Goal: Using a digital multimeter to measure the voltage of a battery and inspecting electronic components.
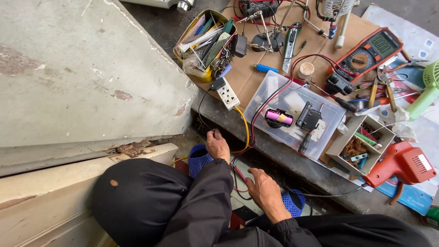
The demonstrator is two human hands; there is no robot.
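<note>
My left hand reaches down to the foot of the concrete ledge, its fingertips pinched on a thin black wire that hangs from the white power strip. Lower and nearer me, my right hand is curled around a red test probe. Red and black leads run from there up over the ledge to the orange multimeter. A clear plastic tray on the ledge holds a pink battery cell and a black part.
A yellow tin of tools, pliers, a utility knife and a small cardboard box of parts crowd the cardboard sheet. An orange heat gun lies at right. Blue perforated sandals sit below. A grey wall fills the left.
</note>
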